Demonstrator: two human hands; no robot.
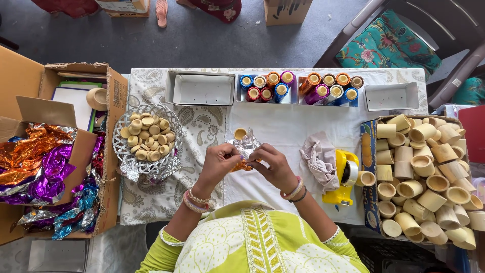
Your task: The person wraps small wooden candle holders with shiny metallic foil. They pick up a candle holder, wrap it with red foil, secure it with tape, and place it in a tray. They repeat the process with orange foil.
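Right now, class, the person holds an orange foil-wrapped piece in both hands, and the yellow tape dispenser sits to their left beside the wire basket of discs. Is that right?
Not quite. The head view shows the yellow tape dispenser on the person's right, next to the crumpled cloth, not beside the wire basket on the left. The rest holds: the left hand and right hand both hold the orange foil-wrapped piece.
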